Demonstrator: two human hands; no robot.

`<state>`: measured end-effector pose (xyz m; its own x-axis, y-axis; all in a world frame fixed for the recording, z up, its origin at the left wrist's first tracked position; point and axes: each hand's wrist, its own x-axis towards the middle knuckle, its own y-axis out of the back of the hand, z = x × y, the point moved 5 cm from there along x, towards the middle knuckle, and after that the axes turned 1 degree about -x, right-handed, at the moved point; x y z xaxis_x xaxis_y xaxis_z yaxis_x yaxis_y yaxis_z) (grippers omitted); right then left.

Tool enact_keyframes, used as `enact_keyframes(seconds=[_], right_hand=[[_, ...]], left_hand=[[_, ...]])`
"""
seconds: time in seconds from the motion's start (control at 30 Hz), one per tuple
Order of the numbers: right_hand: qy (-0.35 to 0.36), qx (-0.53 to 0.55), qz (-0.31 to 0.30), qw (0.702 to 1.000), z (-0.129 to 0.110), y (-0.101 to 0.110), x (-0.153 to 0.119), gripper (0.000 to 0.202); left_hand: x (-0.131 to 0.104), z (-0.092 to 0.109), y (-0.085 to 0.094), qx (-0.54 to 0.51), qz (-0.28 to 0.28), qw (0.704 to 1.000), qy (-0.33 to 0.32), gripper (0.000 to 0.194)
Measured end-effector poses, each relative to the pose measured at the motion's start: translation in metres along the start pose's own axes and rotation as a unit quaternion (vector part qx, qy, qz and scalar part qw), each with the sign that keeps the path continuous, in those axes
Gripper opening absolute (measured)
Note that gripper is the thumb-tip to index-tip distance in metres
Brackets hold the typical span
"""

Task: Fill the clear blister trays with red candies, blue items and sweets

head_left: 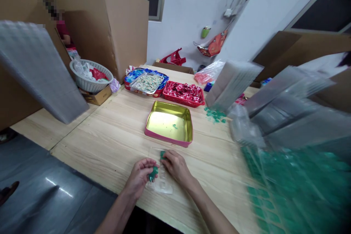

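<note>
Near the table's front edge lies a clear plastic tray (pixel 165 187) with moulded compartments. My left hand (pixel 137 176) is closed around some small green pieces (pixel 153 173), just over the tray's left side. With its fingertips, my right hand (pixel 177 166) pinches a green piece (pixel 162 155) at the tray's far end; whether that piece rests in a compartment I cannot tell. Beyond both hands is a rectangular tin (pixel 167 139), gold inside and pink outside, with a few green bits on its bottom.
Behind the tin are a red basket (pixel 192 103) of red packets and a metal tray (pixel 133 87) of small pale pieces on blue packets. Stacked clear trays (pixel 233 84) and green-filled trays (pixel 298 186) crowd the right. A tall tray stack (pixel 41 69) leans at left.
</note>
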<state>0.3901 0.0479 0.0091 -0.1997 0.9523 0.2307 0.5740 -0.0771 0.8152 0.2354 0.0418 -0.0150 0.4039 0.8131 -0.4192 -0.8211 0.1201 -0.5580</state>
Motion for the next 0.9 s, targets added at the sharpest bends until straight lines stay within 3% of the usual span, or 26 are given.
enact_keyframes(seconds=[0.17, 0.33, 0.47, 0.53, 0.7, 0.9], right_hand=[[-0.033, 0.122, 0.029, 0.992, -0.016, 0.017, -0.004, 0.013], [-0.037, 0.255, -0.109, 0.96, -0.042, 0.022, -0.005, 0.013], [-0.053, 0.276, -0.154, 0.947, -0.035, 0.017, -0.01, 0.005], [-0.08, 0.285, -0.135, 0.946, -0.024, 0.015, -0.013, 0.004], [-0.151, 0.29, -0.003, 0.945, 0.005, 0.015, -0.018, 0.01], [-0.07, 0.146, 0.009, 0.987, -0.006, 0.009, -0.017, 0.017]], left_hand=[[-0.004, 0.009, -0.005, 0.019, -0.014, 0.999, -0.036, 0.028], [-0.006, 0.008, -0.016, 0.085, -0.035, 0.995, -0.041, 0.031], [-0.005, 0.004, -0.019, 0.093, -0.037, 0.994, -0.035, 0.027], [-0.005, 0.003, -0.016, 0.091, -0.014, 0.995, -0.03, 0.025], [-0.004, 0.005, -0.006, 0.067, 0.048, 0.996, -0.025, 0.029], [-0.002, 0.004, -0.005, 0.037, 0.043, 0.998, -0.011, 0.032]])
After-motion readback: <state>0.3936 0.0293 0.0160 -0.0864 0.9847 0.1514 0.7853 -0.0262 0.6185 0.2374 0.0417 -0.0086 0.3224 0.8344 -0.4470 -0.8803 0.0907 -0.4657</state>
